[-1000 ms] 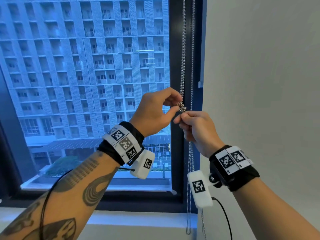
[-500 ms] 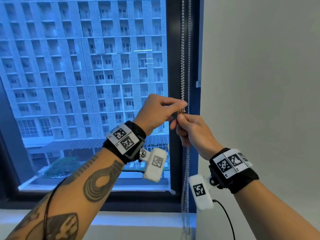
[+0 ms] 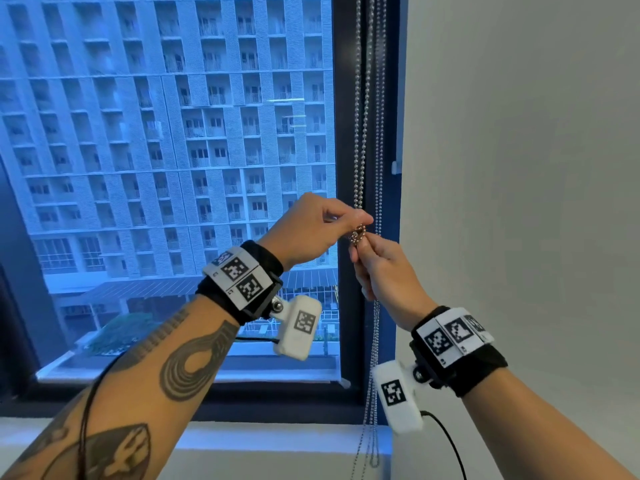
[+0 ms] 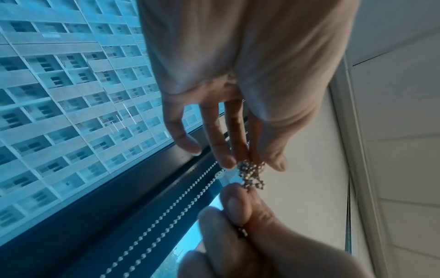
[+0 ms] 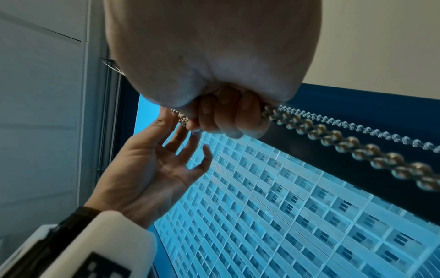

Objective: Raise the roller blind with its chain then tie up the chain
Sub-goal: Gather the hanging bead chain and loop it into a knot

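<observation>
A silver bead chain hangs in doubled strands down the dark right window frame. Partway down it is bunched into a small knot. My left hand pinches the top of the knot between thumb and fingertips, its other fingers straight. My right hand sits just under the knot, curled round the chain, which runs out of the fist. Below, the strands hang loose to the sill. The blind is out of view and the glass is uncovered.
A white wall stands right of the frame, with a small white clip on its edge. A white sill runs below the window. Black cables trail from both wrist cameras.
My right hand has shifted from beside the knot to just beneath it. My left fingertips have closed over the knot's top, and the chain loop there has drawn smaller.
</observation>
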Motion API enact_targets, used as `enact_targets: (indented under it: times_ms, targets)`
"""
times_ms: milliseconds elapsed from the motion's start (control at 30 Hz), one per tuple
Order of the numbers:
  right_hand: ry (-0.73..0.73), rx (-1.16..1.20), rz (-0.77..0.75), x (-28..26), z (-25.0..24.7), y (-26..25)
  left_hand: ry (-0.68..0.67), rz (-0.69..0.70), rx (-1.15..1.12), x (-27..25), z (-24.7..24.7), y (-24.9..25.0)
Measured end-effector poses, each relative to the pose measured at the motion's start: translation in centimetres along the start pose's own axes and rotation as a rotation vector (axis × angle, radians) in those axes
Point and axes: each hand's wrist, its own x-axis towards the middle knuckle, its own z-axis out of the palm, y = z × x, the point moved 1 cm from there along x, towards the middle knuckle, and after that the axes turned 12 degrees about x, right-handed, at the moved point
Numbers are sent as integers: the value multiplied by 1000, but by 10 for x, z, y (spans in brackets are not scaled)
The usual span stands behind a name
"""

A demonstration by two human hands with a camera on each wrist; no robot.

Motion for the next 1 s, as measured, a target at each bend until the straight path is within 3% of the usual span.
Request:
enact_targets:
  times_ms: [100,400,533,767,867,1000]
  targets:
    - [-3,11,-5,-1,-3,-2,95,20,-67,-1,4,-7]
    - [4,39,5,4,-13,-2,113,318,200,-5,21,-12]
    - [16,71,18,5,-16,-1,137,379,357,-3,21,-7]
    - [46,-111,-147,9,-10,10,-17,201,672,1,26,2]
    - [47,-168,-173,10,-5,11,-52,95,545,4,24,0]
    - [62,-206,-124,10,-4,10,26,156,455,4,14,-2]
